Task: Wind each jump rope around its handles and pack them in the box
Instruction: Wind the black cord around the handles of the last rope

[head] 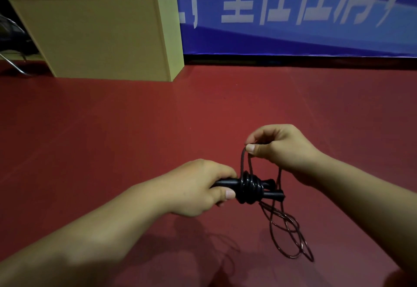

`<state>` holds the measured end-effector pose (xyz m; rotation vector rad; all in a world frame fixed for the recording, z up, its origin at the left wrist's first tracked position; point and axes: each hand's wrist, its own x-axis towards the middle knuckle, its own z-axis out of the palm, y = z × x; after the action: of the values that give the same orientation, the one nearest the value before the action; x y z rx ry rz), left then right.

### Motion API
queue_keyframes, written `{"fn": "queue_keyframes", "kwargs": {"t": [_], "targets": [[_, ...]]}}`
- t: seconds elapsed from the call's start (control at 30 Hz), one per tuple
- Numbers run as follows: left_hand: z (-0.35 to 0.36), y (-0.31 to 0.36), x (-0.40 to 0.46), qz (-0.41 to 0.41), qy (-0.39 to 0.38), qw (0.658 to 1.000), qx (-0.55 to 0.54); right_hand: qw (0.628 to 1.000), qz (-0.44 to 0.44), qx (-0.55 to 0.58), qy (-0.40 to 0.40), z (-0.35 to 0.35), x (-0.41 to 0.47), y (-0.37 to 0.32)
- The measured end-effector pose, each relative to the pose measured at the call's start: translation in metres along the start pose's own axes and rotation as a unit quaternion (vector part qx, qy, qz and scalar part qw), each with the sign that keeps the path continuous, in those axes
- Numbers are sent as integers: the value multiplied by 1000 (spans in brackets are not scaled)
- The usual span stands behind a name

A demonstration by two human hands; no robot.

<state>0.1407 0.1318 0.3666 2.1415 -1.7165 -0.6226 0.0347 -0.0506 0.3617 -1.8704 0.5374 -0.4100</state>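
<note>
Your left hand (198,187) clamps the paired black plastic handles (270,193); your right hand (279,145) pinches the thin dark cord (244,162). Keep tension, lay coils side by side.

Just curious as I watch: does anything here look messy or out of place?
Only the rope: its unwound part hangs in loose, overlapping loops below the handles, dangling from the right hand. The left hand grips the handles.

A single head-worn wide-angle camera looked forward and down from close above the person's forearms, across the red floor (135,117). It faced the blue banner (293,15) at 12 o'clock and the cardboard box (97,33) at 10 o'clock.
</note>
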Motion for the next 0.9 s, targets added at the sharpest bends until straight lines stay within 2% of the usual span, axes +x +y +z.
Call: {"fn": "queue_keyframes", "kwargs": {"t": [0.27,0.4,0.5,0.57,0.63,0.77,0.9], "targets": [[0,-3,-3,-8,-30,994,-106,1000,16,18,-15,0,4,6],[2,-5,-4,12,-40,969,-245,998,46,39,-29,-2,8,9],[2,-7,-6,39,-28,951,-306,991,62,97,-67,-5,8,13],[2,-7,-7,32,-5,937,-349,987,33,88,-127,-6,6,17],[1,-8,-7,15,21,922,-385,986,19,29,-166,-2,3,18],[2,-13,-4,-13,82,915,-395,981,65,-56,-173,16,0,18],[0,-13,1,-67,178,897,-399,979,71,-38,-189,22,0,16]]}}
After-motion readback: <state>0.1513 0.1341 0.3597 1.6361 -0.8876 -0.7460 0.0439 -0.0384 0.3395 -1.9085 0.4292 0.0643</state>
